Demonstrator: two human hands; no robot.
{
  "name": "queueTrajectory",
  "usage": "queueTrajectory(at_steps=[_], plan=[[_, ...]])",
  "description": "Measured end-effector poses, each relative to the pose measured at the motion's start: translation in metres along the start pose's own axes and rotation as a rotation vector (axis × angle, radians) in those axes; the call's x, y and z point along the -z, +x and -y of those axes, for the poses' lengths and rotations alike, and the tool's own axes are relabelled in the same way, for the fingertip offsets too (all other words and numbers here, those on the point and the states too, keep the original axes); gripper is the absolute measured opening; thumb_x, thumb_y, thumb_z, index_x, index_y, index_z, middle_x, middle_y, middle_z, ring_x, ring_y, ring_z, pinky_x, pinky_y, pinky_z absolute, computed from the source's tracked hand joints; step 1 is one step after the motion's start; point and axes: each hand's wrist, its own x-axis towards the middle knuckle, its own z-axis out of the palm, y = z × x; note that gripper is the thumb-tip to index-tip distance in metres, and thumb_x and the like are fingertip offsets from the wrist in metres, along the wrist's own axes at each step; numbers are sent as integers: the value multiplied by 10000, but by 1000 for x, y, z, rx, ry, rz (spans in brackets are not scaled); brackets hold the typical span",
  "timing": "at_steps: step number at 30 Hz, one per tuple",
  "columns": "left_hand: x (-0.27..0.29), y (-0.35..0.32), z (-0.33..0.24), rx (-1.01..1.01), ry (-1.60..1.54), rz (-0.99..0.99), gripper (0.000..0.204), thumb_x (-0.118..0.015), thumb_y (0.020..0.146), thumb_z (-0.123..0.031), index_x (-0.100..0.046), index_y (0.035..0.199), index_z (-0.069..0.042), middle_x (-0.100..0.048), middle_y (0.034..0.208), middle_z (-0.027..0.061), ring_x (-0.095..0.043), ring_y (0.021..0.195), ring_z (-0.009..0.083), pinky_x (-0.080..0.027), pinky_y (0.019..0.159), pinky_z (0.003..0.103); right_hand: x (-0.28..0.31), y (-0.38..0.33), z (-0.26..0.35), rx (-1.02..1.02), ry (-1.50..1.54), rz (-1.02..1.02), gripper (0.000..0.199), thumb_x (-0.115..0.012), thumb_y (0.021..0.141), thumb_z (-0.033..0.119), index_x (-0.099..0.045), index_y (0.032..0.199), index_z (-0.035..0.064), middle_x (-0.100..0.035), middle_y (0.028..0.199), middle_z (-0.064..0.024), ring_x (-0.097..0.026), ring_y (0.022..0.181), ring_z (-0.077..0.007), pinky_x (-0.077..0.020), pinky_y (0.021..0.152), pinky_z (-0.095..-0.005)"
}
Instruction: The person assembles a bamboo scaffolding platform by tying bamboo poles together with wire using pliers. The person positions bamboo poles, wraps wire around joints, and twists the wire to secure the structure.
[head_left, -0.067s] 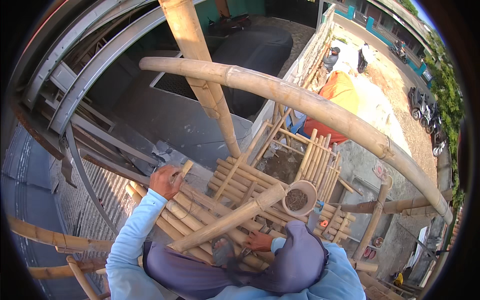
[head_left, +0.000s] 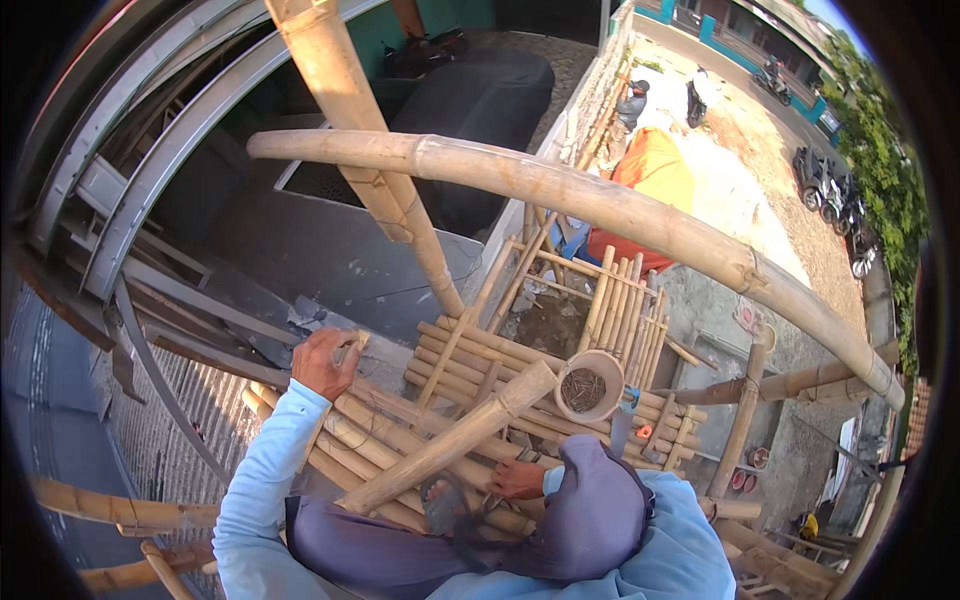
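My left hand (head_left: 325,362), at the end of a light blue sleeve, pinches a small pale piece of wood (head_left: 360,341) above the far end of the bamboo poles (head_left: 372,432). My right hand (head_left: 517,479) is low over the bamboo poles beside my knee, its fingers curled; what they hold, if anything, is hidden. Between the hands a thick bamboo pole (head_left: 450,436) lies slantwise across the others. My foot in a dark sandal (head_left: 441,503) rests on the poles close to my right hand.
A bucket of nails (head_left: 586,388) stands on the bamboo platform, with a saw (head_left: 621,428) next to it. A long bamboo rail (head_left: 560,190) crosses ahead, by an upright bamboo post (head_left: 370,160). Ground shows far below; another person (head_left: 630,105) is at the wall.
The whole view has shifted slightly. The piece of wood in my left hand has turned, and less of it shows. My right hand's fingers have drawn in.
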Motion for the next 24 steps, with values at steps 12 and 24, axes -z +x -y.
queueTrajectory(at_steps=[12,24], plan=[[-92,211,-276,-664,-59,-152,788,-873,670,-195,-542,1382,-126,-524,1461,151,-476,1353,381,-335,1151,501,97,-337,61,-1820,586,-842,410,-645,853,205,-592,1188,-25,-704,917,-221,-671,821,-410,-523,763,-480],[-119,252,-325,-542,204,-56,593,-869,667,-271,-614,1175,-99,-629,1001,81,-629,953,312,-499,865,440,241,-630,80,-2419,29,-1078,389,-640,877,201,-665,1214,9,-672,1060,-289,-663,930,-441,-511,850,-478]])
